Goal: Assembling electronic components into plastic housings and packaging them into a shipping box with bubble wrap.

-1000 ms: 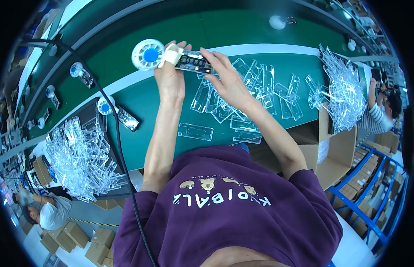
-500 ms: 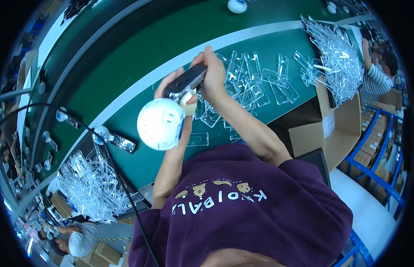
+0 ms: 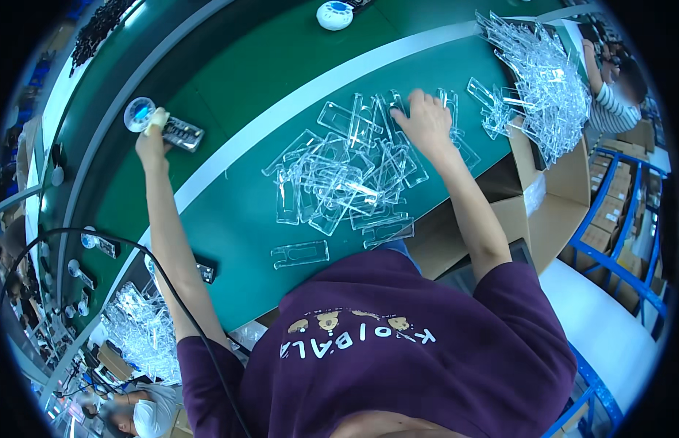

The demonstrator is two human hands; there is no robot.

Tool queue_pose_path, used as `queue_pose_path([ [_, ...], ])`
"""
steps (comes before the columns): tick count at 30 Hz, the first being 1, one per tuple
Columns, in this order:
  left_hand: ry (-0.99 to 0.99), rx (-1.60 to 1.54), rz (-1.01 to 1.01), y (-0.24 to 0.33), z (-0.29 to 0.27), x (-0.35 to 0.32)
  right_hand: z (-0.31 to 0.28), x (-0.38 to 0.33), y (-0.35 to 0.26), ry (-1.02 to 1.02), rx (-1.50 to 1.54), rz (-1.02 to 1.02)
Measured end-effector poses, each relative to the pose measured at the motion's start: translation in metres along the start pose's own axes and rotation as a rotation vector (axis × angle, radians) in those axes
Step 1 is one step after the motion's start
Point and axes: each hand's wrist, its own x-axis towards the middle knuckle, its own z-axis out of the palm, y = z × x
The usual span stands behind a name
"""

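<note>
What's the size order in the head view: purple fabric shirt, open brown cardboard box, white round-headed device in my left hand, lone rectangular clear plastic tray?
1. Purple shirt
2. Cardboard box
3. Device in your left hand
4. Clear tray

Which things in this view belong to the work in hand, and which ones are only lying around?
Likely in the work:
white-headed electronic device, in the left hand
clear plastic shells, by the right hand

Apparently just around:
open cardboard box
black cable
</note>
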Motion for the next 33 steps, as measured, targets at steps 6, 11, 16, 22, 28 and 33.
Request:
queue_pose_path([
  [6, 0.398, 0.349, 0.62, 0.032, 0.054, -0.042, 0.019, -0.007, 0.019, -0.122, 0.219, 0.119],
  [11, -0.25, 0.148, 0.35, 0.068, 0.194, -0.084, 0.007, 0.005, 0.021, -0.108, 0.686, 0.211],
  [16, -0.349, -0.005, 0.091, 0.089, 0.277, -0.096, 0.002, 0.007, 0.018, -0.072, 0.996, 0.232],
  [22, -0.123, 0.079, 0.457, 0.077, 0.259, -0.101, -0.017, 0.018, 0.01, -0.159, 1.036, 0.316],
  [28, 0.077, -0.241, 0.684, 0.09, 0.187, -0.103, -0.033, 0.022, -0.021, -0.233, 0.898, 0.183],
  [33, -0.025, -0.705, 0.349, 0.091, 0.112, -0.127, -0.057, 0.016, -0.081, -0.034, 0.751, -0.345],
])
